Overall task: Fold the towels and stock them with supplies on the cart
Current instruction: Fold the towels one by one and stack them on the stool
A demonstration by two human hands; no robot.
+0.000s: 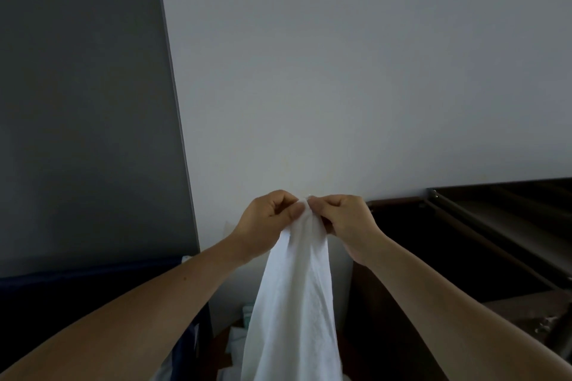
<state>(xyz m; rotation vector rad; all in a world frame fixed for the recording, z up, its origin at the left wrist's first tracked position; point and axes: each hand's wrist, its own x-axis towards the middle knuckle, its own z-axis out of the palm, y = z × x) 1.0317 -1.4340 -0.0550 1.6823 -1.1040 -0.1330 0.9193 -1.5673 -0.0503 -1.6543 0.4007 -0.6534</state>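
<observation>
A white towel [294,303] hangs straight down in front of me, held up at chest height by its top edge. My left hand [266,223] pinches the top of the towel between thumb and curled fingers. My right hand [346,219] pinches the same top edge right beside it, so the two hands almost touch. The towel's lower end runs out of the bottom of the view. The cart is not clearly visible.
A dark wooden shelf unit [483,244] with a metal rail stands at the right. A dark blue fabric edge [93,275] sits low at the left. White cloth and pale items [238,340] lie low behind the towel. A plain wall fills the background.
</observation>
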